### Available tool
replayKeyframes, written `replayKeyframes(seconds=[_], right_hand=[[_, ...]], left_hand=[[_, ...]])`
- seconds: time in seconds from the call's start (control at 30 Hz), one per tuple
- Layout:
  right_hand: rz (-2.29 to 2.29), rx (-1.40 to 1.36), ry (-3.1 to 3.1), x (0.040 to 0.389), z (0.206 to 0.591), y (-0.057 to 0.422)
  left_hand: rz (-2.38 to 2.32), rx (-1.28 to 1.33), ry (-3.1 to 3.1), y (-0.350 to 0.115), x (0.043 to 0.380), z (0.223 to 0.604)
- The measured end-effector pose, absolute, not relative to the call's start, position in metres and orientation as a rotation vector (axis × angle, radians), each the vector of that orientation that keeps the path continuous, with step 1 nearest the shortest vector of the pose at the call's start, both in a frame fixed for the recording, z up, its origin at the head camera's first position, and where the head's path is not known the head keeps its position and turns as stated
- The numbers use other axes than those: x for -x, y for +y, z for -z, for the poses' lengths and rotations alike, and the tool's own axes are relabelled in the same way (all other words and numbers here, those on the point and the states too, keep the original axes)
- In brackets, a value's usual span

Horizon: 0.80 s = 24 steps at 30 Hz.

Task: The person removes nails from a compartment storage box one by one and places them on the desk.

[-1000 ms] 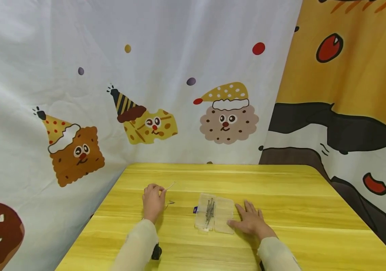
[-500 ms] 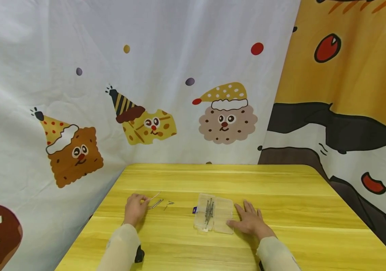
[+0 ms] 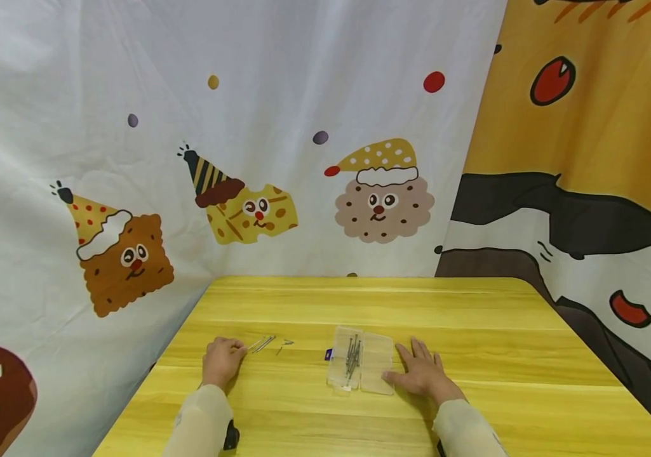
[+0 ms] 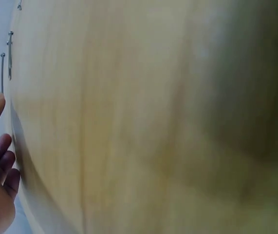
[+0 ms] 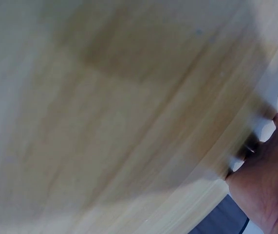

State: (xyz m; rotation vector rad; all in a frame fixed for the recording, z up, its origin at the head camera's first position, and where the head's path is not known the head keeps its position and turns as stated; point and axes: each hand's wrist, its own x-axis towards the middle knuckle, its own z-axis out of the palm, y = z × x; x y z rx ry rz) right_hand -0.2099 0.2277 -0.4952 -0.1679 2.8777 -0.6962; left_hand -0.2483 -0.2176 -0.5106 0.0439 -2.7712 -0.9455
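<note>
In the head view my left hand (image 3: 222, 362) rests low over the table's left side. Its thumb and fingertips pinch the near end of a long thin metal nail (image 4: 2, 73); no thread can be made out on it. Right beside that lie longer nails (image 3: 265, 343), and a few short nails (image 3: 288, 343) lie a little further right. My right hand (image 3: 423, 373) has its fingers spread on the table, with the thumb over the edge of the lid of a clear plastic box (image 3: 376, 365). Several long nails (image 3: 353, 357) lie in the box's left half.
The yellow wood-grain table (image 3: 474, 317) reaches back to a white cloth (image 3: 279, 95) with cartoon prints. A blue latch (image 3: 328, 355) sticks out from the box's left side. A dark wrist device (image 3: 231, 435) shows by the left sleeve.
My left hand has moved left and toward me with the nail, lowering it beside the longer nails. My right hand and the box have stayed put.
</note>
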Motion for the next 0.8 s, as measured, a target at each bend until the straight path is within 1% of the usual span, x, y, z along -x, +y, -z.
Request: replayKeyframes(seconds=[0.17,0.4,0.8], right_hand=[[0.701,0.167,2.875,0.2112,0.4976,0.2286],[0.727,0.165,2.863,0.2103,0.4956,0.2287],[0.715,0.164,2.884,0.2094,0.4965,0.2284]], left_hand=[[0.839,-0.063,-2.813,-0.2175,0.2501,0.5122],[0.805,-0.082,-2.820,-0.2182,0.2514,0.5131],[0.914,-0.113,-2.803,-0.2163,0.2473,0.5061]])
